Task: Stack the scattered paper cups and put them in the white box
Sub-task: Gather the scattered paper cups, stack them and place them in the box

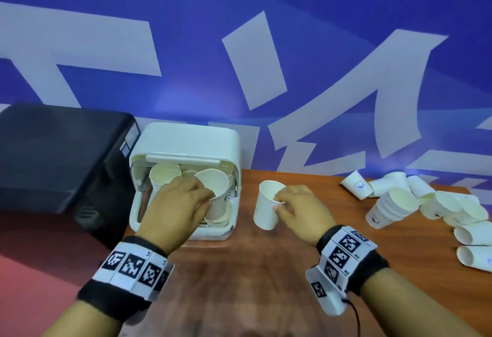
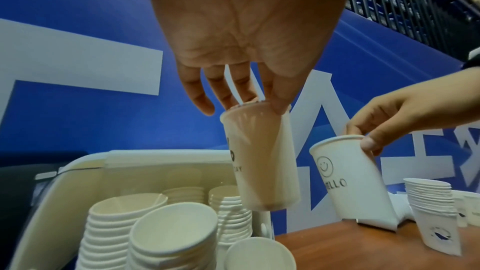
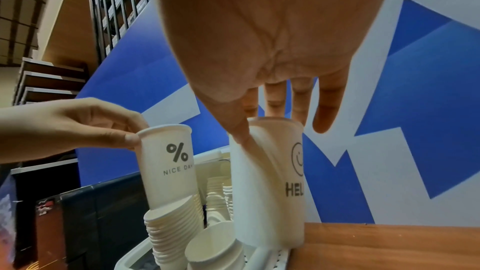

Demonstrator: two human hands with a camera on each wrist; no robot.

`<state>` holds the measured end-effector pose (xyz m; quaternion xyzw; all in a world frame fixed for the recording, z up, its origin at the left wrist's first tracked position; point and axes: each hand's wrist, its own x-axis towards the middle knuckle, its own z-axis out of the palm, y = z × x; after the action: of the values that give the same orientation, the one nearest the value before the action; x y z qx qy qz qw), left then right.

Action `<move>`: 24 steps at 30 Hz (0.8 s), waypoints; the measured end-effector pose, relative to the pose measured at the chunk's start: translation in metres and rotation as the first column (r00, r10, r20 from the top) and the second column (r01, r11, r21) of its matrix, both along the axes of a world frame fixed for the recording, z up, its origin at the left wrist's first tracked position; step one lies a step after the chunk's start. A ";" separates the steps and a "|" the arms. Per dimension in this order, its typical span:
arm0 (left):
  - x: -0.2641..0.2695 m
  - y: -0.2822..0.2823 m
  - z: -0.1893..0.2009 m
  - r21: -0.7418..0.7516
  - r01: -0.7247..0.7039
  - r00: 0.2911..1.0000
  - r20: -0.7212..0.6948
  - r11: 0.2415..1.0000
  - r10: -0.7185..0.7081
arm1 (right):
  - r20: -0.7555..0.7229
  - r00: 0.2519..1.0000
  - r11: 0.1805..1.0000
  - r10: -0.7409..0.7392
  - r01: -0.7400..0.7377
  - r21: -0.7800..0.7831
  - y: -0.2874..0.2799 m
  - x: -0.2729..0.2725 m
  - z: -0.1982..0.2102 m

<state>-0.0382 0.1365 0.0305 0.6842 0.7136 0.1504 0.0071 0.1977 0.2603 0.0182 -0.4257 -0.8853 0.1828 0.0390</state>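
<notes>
- Pinching the rim of a tall smooth "NICE DAY" paper cup [image 1: 217, 190], the left hand [image 1: 177, 209] holds it over ribbed stacks in the white box [image 1: 186, 134].
- Right hand [image 1: 298, 211] pinches the "HELLO" cup [image 1: 266, 209], tilted on the wood-grain table [image 1: 253, 270].
- Scattered cups [image 1: 426, 203] at 3 o'clock (one stacked); black case [image 1: 58, 155] at 9.

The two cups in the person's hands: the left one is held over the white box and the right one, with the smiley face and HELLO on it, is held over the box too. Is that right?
Not quite. The left hand does hold its cup over the white box, but the right hand holds the HELLO cup over the wooden table, beside the box. The head view shows it.
</notes>
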 end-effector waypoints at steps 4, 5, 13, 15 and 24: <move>-0.014 0.007 -0.006 0.012 0.080 0.996 -0.050 0.997 -0.079 | 0.050 0.998 0.999 -0.042 0.042 -0.001 -0.009 -0.016 0.001; -0.014 0.010 -0.008 0.016 0.101 0.994 -0.053 0.995 -0.100 | 0.058 0.997 0.999 -0.048 0.048 -0.002 -0.010 -0.019 0.001; -0.008 0.027 -0.028 -0.048 0.203 0.974 -0.088 0.978 -0.207 | 0.078 0.989 0.990 -0.125 0.130 -0.060 -0.003 -0.028 -0.004; -0.008 0.029 -0.032 -0.073 0.196 0.974 -0.100 0.978 -0.202 | 0.074 0.989 0.989 -0.130 0.135 -0.066 -0.001 -0.029 -0.004; -0.004 0.041 -0.062 -0.219 0.187 0.973 -0.092 0.958 -0.211 | 0.094 0.987 0.988 -0.131 0.138 -0.075 0.003 -0.033 -0.004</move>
<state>-0.0421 0.1779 -0.0313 0.7557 0.6519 0.0338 0.0533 0.1652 0.2633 0.0140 -0.4934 -0.8473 0.1964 -0.0057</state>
